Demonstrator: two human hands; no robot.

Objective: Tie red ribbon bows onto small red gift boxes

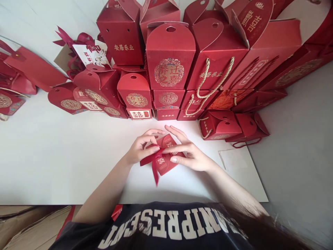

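A small red gift box (168, 167) with gold lettering lies on the white table in front of me. Across its top runs a dark red ribbon (155, 173), tied in a bow or knot, with one tail hanging toward me. My left hand (142, 147) pinches a loop of the ribbon between thumb and fingers at the box's left side. From the right, my right hand (191, 154) reaches over the box with its fingers spread; the index fingertip touches near the ribbon's knot. The thumb rests by the box's right edge.
Stacked red gift boxes (170, 52) form a wall along the back of the white table (65, 156). Two small boxes (221, 126) stand at right, near a clear plastic piece (234, 159). More red boxes (15, 80) lie far left. Cardboard (31, 225) is below the table's front edge.
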